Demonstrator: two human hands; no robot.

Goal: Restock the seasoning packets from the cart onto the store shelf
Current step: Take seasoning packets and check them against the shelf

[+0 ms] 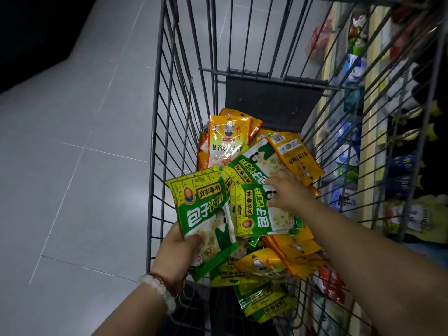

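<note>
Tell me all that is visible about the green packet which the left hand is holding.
The green packet is a flat, glossy pouch that looks like plastic film, with a yellow patterned top band, large white characters on green, and a picture of dumplings below. It appears sealed and is tilted, raised above the pile at the left wall of the wire cart. The left hand pinches its lower part, thumb on the front. More packets seem stacked behind it.

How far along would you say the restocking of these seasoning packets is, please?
Early on. Nothing here shows packets already shelved. In hand: the left hand holds a green packet, and the right hand rests on another in the pile. Left: many green and yellow packets in the cart, beside the shelf.
</note>
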